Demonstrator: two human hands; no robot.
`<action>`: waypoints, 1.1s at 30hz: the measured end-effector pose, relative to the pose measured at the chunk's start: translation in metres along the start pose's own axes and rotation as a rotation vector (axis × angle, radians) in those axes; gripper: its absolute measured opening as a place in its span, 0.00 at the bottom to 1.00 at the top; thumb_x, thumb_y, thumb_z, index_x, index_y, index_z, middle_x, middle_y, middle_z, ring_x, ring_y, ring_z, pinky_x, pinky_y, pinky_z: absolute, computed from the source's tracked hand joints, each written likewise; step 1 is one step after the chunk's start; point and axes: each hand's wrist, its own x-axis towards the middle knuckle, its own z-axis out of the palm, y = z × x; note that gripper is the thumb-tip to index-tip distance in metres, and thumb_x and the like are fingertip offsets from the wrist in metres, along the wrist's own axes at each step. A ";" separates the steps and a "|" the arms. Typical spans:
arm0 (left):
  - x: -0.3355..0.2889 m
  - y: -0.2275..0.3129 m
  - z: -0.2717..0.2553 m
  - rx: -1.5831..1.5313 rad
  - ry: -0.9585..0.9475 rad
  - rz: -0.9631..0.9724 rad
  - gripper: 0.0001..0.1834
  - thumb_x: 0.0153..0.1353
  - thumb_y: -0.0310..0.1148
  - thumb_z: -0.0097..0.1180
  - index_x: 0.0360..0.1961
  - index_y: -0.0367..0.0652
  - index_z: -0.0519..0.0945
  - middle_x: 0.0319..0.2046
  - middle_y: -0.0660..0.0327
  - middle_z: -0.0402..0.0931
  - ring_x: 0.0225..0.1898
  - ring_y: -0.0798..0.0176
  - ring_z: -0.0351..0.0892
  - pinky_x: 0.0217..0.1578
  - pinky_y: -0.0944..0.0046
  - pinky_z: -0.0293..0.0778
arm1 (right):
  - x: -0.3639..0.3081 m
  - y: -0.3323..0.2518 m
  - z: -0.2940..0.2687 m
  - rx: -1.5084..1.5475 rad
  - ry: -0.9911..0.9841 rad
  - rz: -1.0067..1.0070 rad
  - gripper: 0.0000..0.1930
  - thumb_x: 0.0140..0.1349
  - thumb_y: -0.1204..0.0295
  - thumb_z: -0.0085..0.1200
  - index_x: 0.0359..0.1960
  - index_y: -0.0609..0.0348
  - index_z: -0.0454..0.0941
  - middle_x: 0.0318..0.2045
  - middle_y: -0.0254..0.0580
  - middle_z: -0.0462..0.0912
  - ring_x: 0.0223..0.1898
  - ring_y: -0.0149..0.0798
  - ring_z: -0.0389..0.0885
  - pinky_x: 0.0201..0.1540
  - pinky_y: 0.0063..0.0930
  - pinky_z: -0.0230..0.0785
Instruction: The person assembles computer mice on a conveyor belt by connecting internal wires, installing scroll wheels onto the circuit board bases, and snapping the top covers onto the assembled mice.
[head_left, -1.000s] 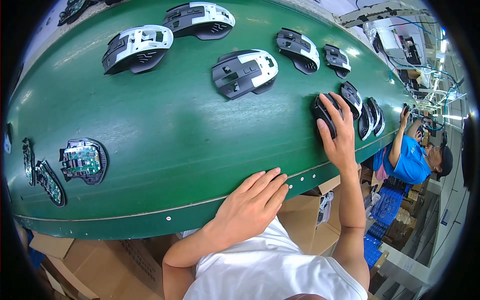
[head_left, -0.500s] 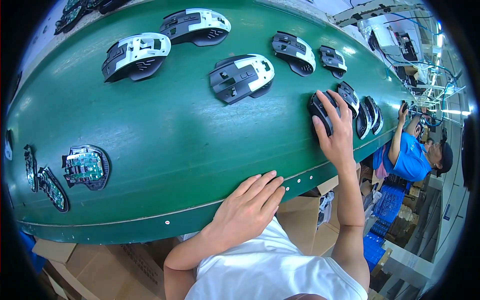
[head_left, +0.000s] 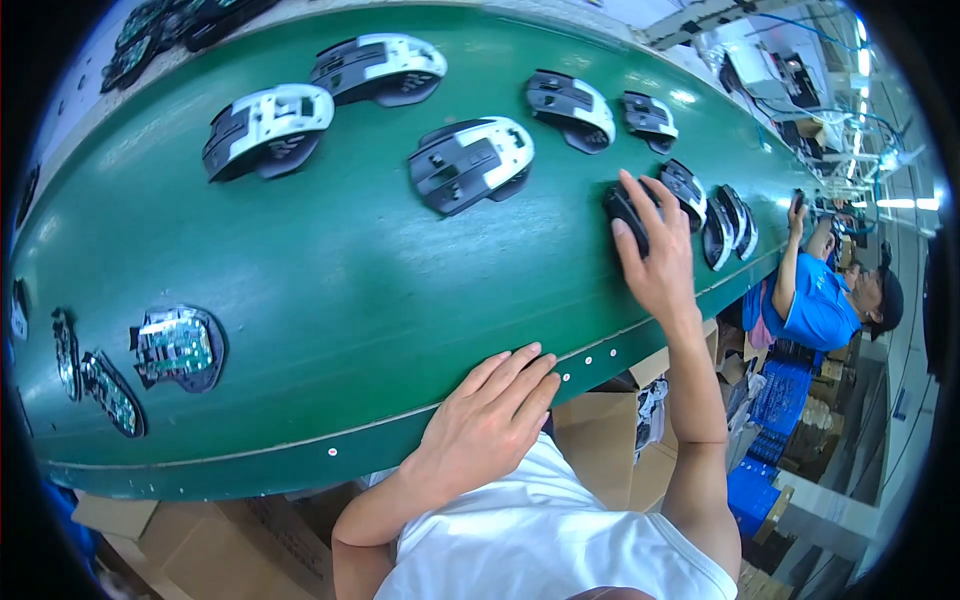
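Observation:
My right hand [head_left: 655, 250] is closed over a black computer mouse [head_left: 626, 212], its thumb on the near left side and its fingers across the top; much of the mouse is hidden under the hand. Just right of it lies a black-and-white mouse shell [head_left: 684, 192], close to my fingertips. My left hand [head_left: 490, 415] rests palm down across the near edge of the green work surface [head_left: 330, 390], fingers stretched out and holding nothing. Ahead of it, toward the middle, sits another black-and-white mouse shell [head_left: 472, 165].
More mouse shells [head_left: 378, 68] lie along the far side and right end. At left are mouse bases with exposed green circuit boards [head_left: 180, 348]. Cardboard boxes [head_left: 590, 450] stand below the near edge. A co-worker in blue [head_left: 825, 300] is at the far right.
The whole view has shifted slightly. My right hand stays on the black mouse, and my left hand still rests at the edge.

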 end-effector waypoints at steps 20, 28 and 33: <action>0.008 0.016 0.002 0.038 -0.091 -0.019 0.20 0.61 0.32 0.60 0.54 0.38 0.81 0.61 0.54 0.77 0.66 0.49 0.71 0.66 0.47 0.65 | 0.003 0.052 -0.018 0.305 -0.084 -0.099 0.26 0.60 0.66 0.64 0.63 0.42 0.77 0.64 0.53 0.71 0.61 0.59 0.73 0.64 0.49 0.69; 0.006 0.017 -0.001 0.036 -0.081 0.000 0.20 0.60 0.31 0.61 0.53 0.38 0.81 0.60 0.53 0.77 0.65 0.47 0.73 0.65 0.46 0.66 | -0.011 0.037 -0.016 0.177 -0.051 0.028 0.36 0.54 0.58 0.70 0.67 0.37 0.71 0.66 0.52 0.66 0.59 0.61 0.71 0.62 0.53 0.70; 0.005 0.018 -0.002 0.047 -0.082 0.013 0.20 0.59 0.31 0.61 0.54 0.38 0.81 0.60 0.53 0.77 0.65 0.47 0.73 0.65 0.47 0.66 | -0.012 0.035 -0.013 0.267 -0.008 0.105 0.35 0.50 0.66 0.68 0.64 0.41 0.75 0.64 0.50 0.69 0.59 0.61 0.73 0.63 0.51 0.69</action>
